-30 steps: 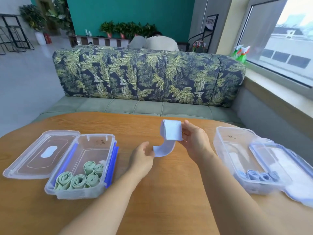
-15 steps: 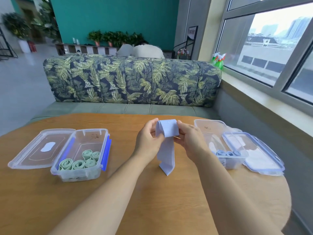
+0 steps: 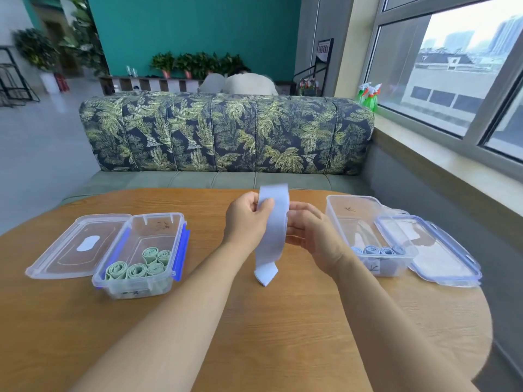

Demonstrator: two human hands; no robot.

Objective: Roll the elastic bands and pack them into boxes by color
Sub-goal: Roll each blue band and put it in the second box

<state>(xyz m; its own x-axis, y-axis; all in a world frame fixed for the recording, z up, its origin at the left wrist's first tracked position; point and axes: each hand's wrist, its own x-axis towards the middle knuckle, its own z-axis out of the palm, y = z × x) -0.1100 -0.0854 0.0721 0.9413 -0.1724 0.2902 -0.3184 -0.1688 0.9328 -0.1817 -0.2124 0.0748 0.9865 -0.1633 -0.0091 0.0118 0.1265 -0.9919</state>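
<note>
Head camera, my feed: both hands are raised over the middle of the round wooden table (image 3: pixel 254 335) with one pale blue band (image 3: pixel 271 236) between them. The left hand (image 3: pixel 249 219) pinches the band near its top, thumb on the near face and fingers curled behind. The right hand (image 3: pixel 311 236) meets the band's right edge with its fingers curled in against it. I read that as a hold, though the fingertips are hidden behind the strip. The band arches over at the top and hangs straight down, and its folded lower end touches the tabletop at six o'clock from the hands.

At nine o'clock from the hands stands the left box (image 3: pixel 133 291), clear with blue clips and open. Five green rolls (image 3: pixel 135 270) sit on end at its near end. Its lid (image 3: pixel 73 247) lies flat just beside it, further out at nine.

At three o'clock stands the right box (image 3: pixel 353 199), also open, with a row of blue rolls (image 3: pixel 377 250) along its near wall. The right lid (image 3: pixel 433 250) leans against that box's outer side, near the table's edge.

At twelve o'clock, beyond the table, is a leaf-print sofa (image 3: pixel 226 131), and a person (image 3: pixel 249 83) is behind it. Green spray bottles (image 3: pixel 369 96) stand on the window ledge at about one o'clock.
</note>
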